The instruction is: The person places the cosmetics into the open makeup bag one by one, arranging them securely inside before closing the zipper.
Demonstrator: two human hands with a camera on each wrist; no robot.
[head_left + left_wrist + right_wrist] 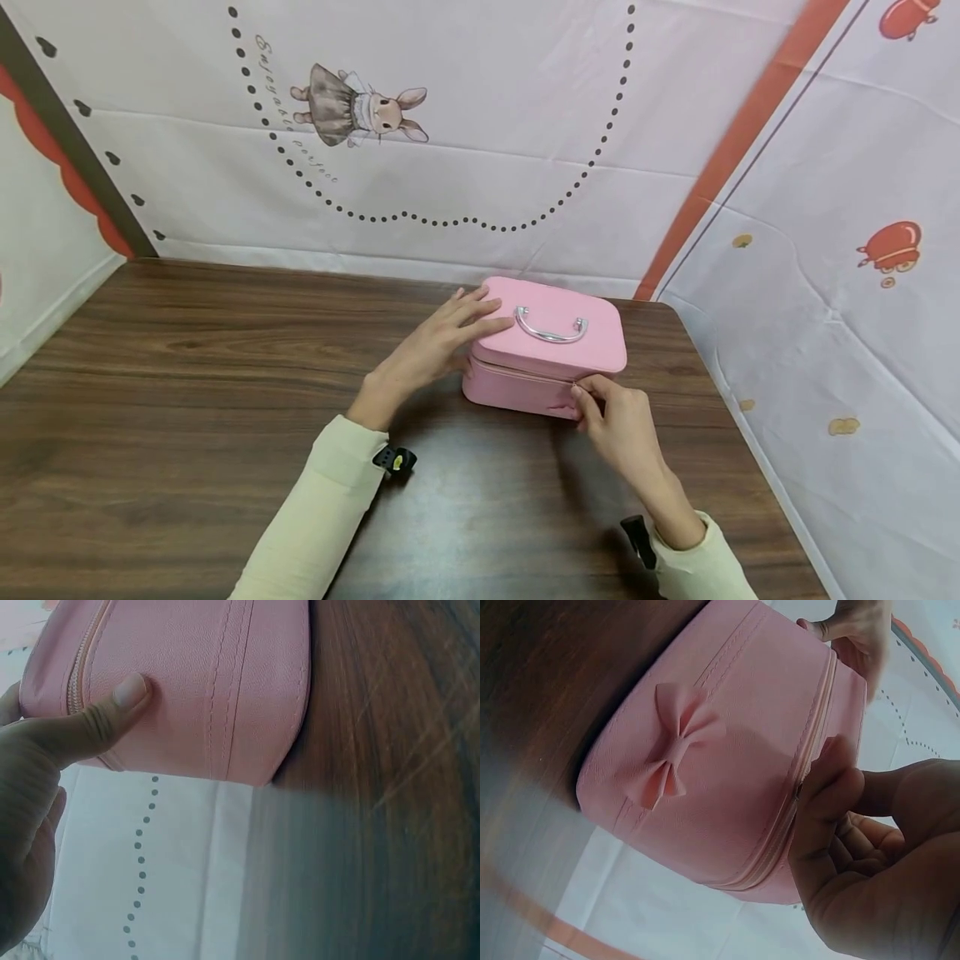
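Observation:
A pink vanity case [540,358] stands on the table with its lid down and a silver handle [552,337] on top. My left hand [429,343] rests against its left end, fingers spread over the lid; in the left wrist view the thumb [112,709] presses the side wall beside the zipper [75,682]. At the front right corner my right hand [622,423] pinches the zipper pull [799,790] between thumb and forefinger, which largely hide it. A pink bow [676,746] decorates the front wall below the zipper.
The dark wood table [187,433] extends to the left and in front of the case. Behind it hangs a printed white cloth [487,108] with a rabbit picture and dotted lines; another cloth wall [825,350] borders the right side. Black straps circle both wrists.

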